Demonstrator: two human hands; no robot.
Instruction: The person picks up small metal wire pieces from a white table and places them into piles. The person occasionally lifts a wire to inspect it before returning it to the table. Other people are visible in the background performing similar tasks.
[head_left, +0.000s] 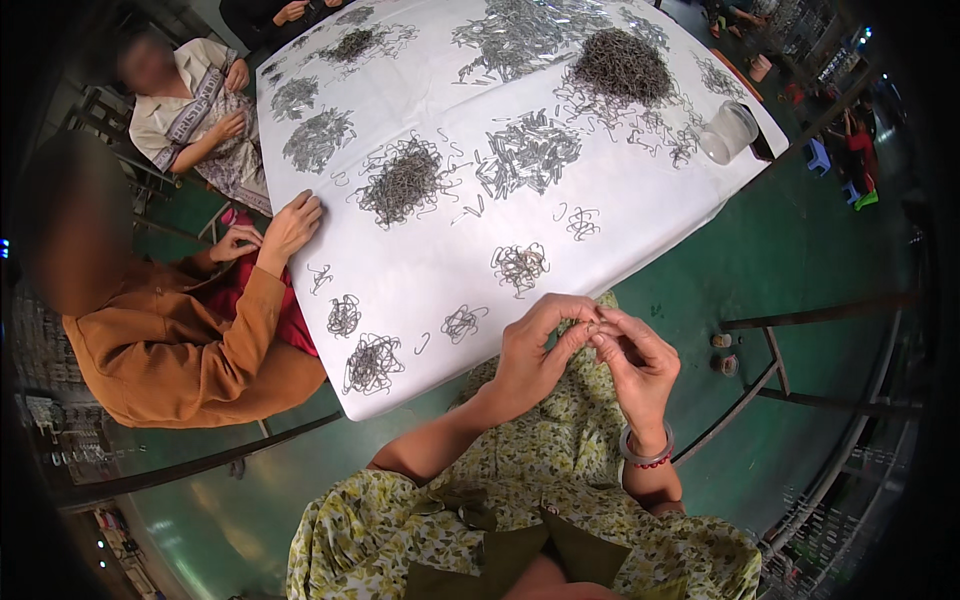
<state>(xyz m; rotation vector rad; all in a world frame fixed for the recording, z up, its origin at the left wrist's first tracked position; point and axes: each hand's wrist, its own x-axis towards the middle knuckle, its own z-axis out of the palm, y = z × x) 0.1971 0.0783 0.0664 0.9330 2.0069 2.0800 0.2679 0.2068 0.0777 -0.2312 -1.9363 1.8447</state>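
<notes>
we see our left hand (535, 350) and right hand (635, 360) meet just off the bench (640, 230) edge, fingers pinching one small wire hook (594, 329), with few linked clusters (372, 362) laid down and large loose heaps (622, 65) left.

We are seeing the person wearing a loose dress (540, 480) in pale yellow-green, printed all over with small darker leaf and flower shapes (the pattern is running across the lap and both shoulders). The sleeves are ending short, so both forearms are showing bare. On the right wrist we are noticing a smooth, pale grey-green bangle (645, 452), and a thin red beaded band (655, 463) is sitting just beside it. The left hand (530, 350) and right hand (635, 362) are wearing no gloves.
</notes>
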